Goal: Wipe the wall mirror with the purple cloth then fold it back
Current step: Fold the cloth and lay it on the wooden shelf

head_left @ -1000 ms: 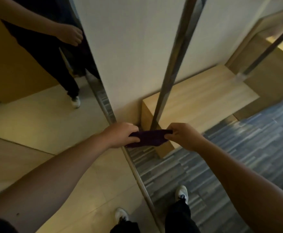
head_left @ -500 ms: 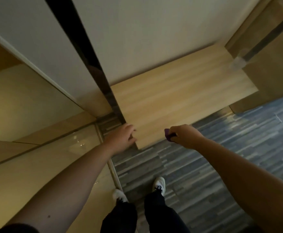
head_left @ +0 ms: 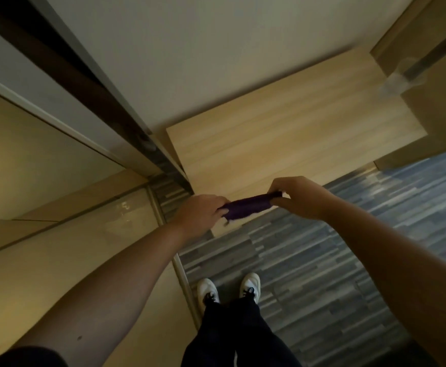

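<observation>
Purple cloth (head_left: 245, 206) at frame centre, bunched into narrow strip, above front edge of wooden bench (head_left: 282, 133). Left hand (head_left: 199, 213) pinches one end, right hand (head_left: 298, 196) other end. Risk: uneven pull, corner slips, fold goes crooked. Mirror (head_left: 31, 160) at left.

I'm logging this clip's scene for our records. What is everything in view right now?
cloth: 1, purple, folded into a narrow strip, held between both hands above the bench's near edge
bench: 1, light wood, against the wall
wall: 1, off-white, behind the bench
floor: 1, grey-blue striped, under the feet
mirror: 1, far left, dark frame
shoes: 2, white, on the floor
trousers: 1, black, bottom centre
left hand: 1, grips the cloth's left end
right hand: 1, grips its right end
</observation>
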